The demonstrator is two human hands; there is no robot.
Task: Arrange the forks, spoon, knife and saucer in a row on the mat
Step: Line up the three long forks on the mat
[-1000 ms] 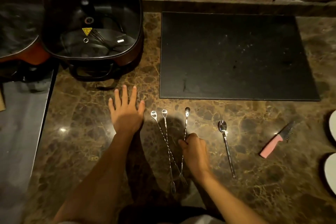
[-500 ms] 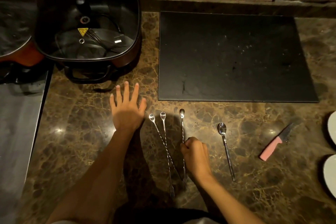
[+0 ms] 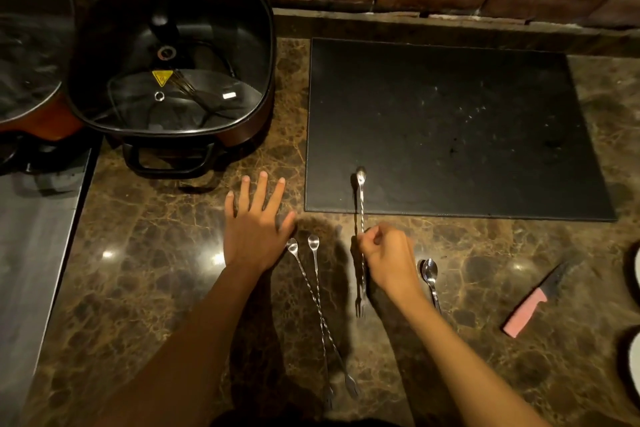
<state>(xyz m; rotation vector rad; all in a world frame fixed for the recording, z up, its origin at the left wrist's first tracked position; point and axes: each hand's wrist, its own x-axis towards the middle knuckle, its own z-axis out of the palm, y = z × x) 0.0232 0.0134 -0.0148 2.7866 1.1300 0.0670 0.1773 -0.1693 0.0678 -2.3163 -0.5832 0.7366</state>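
Marble, brown and veined, forms the counter (image 3: pixel 156 288). The right hand (image 3: pixel 389 258) pinches a twisted-shaft steel fork (image 3: pixel 361 204), its rounded end over the black mat's (image 3: pixel 450 121) near edge. The left hand (image 3: pixel 254 229) lies flat, fingers spread. Two more forks (image 3: pixel 320 315) (shafts crossing), a spoon (image 3: pixel 431 276) and a pink-handled knife (image 3: pixel 533 302) rest on the stone.

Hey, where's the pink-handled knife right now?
In the head view, the pink-handled knife lies on the marble counter at the right, below the black mat, right of the spoon.
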